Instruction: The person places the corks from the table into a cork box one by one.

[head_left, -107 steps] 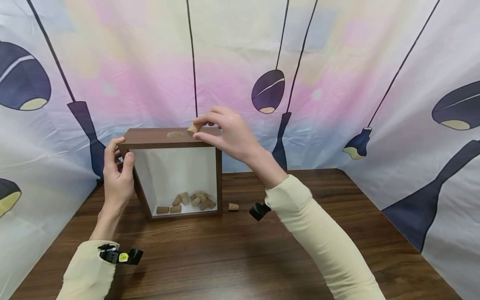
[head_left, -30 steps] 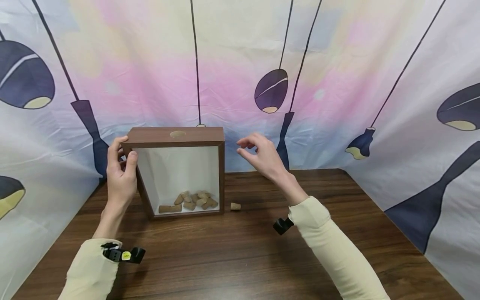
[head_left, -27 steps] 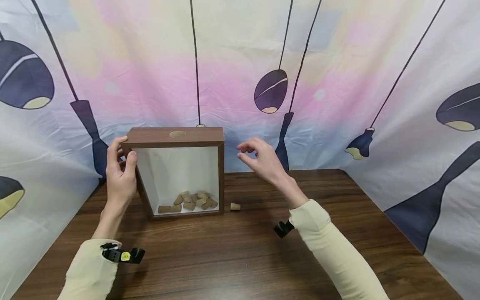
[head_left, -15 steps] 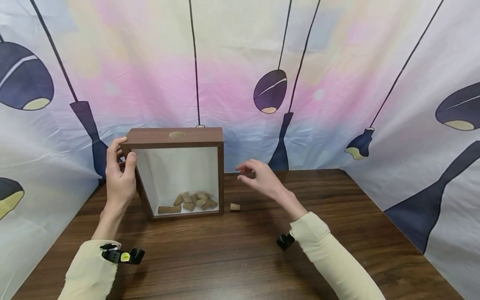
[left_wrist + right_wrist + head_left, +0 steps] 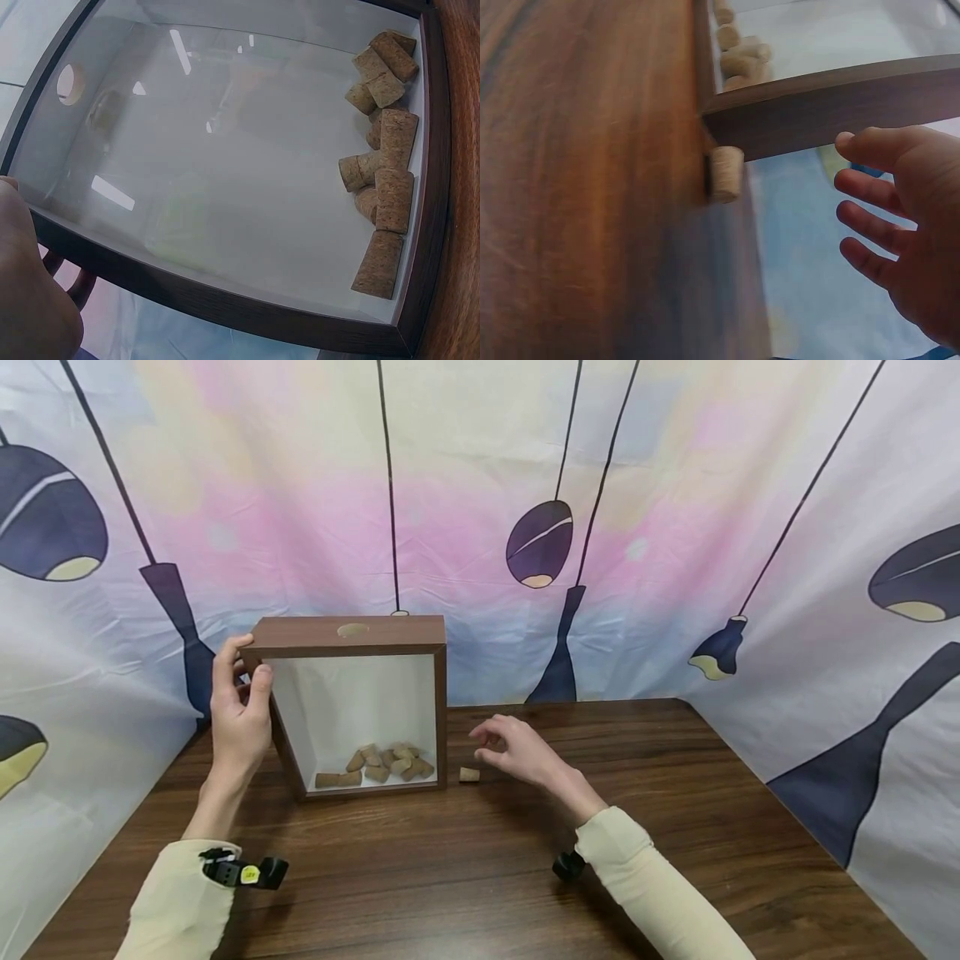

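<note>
A brown wooden box point(image 5: 441, 718) with a clear front stands upright on the table, a round hole point(image 5: 352, 630) in its top. Several corks point(image 5: 397, 141) lie along its bottom, behind the pane. My left hand point(image 5: 242, 718) grips the box's upper left side, thumb at the front and fingers round the back, partly hidden. To the right of the box a single cork point(image 5: 468, 774) rests on the tabletop. Just above and to the right of that cork is my right hand point(image 5: 525, 752), its fingers loosely bent and apart, holding nothing; the right wrist view shows the loose cork point(image 5: 727, 174) apart from the fingertips.
The dark wood table point(image 5: 420, 877) reaches back to a printed cloth backdrop point(image 5: 465, 460), which also hangs along both sides. Black wrist cameras, one on the left sleeve point(image 5: 243, 870), are strapped to both arms.
Earlier my right hand pinched a cork over the box top by the hole; it then moved right without it. Since then it has come down towards the loose cork. My left hand stays put.
</note>
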`<state>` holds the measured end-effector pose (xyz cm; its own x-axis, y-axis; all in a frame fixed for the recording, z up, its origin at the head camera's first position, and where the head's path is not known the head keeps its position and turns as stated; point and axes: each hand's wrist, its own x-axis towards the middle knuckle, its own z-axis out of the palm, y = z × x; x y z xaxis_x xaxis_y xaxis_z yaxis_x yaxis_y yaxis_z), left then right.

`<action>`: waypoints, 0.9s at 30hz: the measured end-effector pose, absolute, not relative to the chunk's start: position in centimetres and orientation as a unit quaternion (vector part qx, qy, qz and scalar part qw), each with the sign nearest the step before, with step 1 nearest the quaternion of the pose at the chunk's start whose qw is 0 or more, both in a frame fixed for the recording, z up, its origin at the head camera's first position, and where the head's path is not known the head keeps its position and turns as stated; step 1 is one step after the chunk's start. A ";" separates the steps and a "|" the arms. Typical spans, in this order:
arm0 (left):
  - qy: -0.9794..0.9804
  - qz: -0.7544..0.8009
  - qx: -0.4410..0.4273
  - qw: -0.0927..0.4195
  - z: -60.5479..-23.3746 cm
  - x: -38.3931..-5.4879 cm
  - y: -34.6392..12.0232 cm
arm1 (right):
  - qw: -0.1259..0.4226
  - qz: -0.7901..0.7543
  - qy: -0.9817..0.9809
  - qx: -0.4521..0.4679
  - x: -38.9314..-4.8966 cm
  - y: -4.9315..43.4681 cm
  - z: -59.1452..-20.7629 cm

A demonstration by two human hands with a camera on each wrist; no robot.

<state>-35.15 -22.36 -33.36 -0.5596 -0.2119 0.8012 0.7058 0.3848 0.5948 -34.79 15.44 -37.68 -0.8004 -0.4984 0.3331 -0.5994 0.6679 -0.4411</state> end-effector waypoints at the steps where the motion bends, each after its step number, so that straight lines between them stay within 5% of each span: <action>1: -0.710 -0.526 -0.173 0.435 -33.4 -35.2 -22.4 | 0.084 0.274 -0.909 0.302 -34.8 15.4 -38.0; 16: -0.708 -0.525 -0.179 0.438 -33.4 -35.4 -22.4 | 0.012 0.234 -0.925 0.298 -35.7 14.9 -41.0; 27: -0.711 -0.524 -0.177 0.435 -33.4 -35.3 -22.5 | 0.009 0.206 -0.930 0.304 -36.2 14.5 -42.0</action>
<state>-35.25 -22.49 -33.44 -0.5590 -0.2036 0.8037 0.7072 0.3889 0.5904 -36.19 14.54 -42.04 -0.8148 -0.5622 0.1415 -0.5694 0.7300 -0.3780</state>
